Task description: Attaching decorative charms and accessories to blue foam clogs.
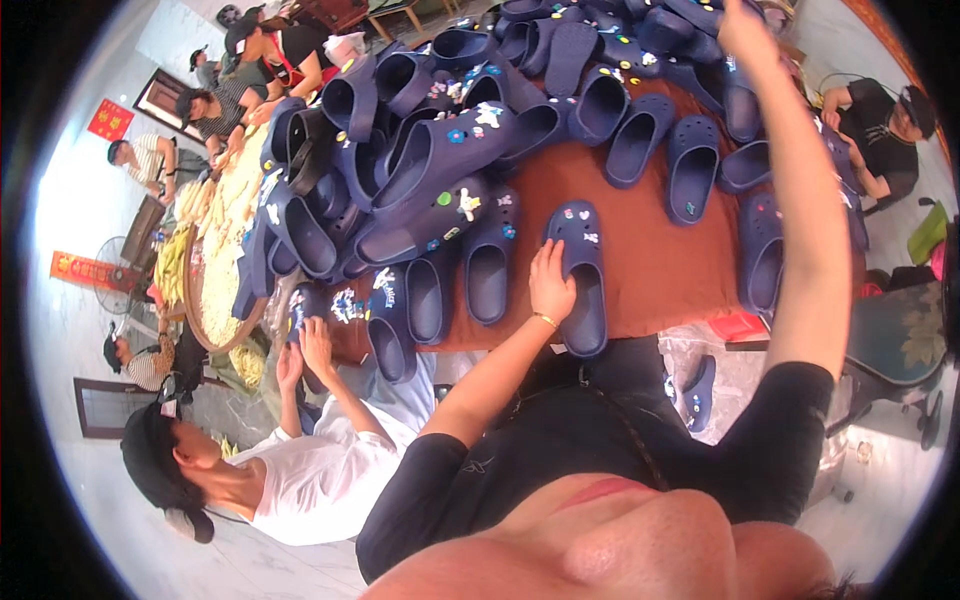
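Note:
In front of me a navy clog (583,300) with small charms on its toe lies at the near edge of the brown-covered table (660,260). My left hand (552,285) holds this clog along its left side, fingers over the upper and thumb toward the opening. Stretched far out to the upper right, my right hand (740,35) is at the back of the clog heap, and its fingertips run off at the picture's rim. What it touches there is hidden. Just left of my left hand stands another charm-trimmed clog (488,265).
A high heap of navy clogs (440,150) covers the table's left and back. Single clogs (692,170) line its right. Beside me on the left, a co-worker in white (310,480) handles a clog. A chair (895,330) stands right; several people sit around a large tray (205,290).

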Tool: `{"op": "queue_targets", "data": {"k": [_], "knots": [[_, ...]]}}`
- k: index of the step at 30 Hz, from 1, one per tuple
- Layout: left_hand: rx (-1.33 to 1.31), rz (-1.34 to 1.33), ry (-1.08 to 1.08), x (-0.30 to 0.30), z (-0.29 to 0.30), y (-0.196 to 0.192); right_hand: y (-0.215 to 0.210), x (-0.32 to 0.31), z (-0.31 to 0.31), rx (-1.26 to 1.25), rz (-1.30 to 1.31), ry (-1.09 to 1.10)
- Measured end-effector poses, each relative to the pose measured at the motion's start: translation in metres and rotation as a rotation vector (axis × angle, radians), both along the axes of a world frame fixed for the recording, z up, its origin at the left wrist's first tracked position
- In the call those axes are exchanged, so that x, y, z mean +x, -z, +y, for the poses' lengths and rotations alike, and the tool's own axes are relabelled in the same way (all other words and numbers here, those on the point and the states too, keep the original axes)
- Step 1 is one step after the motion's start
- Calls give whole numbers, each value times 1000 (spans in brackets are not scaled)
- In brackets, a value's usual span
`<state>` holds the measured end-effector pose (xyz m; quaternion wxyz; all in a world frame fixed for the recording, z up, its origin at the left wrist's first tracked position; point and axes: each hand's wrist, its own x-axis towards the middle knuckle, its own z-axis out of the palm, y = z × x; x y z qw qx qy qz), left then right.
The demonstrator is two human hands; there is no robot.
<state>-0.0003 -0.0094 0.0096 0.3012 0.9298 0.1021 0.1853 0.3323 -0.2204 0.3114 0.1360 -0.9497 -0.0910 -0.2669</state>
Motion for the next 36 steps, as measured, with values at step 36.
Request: {"op": "queue_targets", "data": {"k": [36], "knots": [[-209,2,62,-2,7,-1,261,-169,-273,190,400,1032]]}}
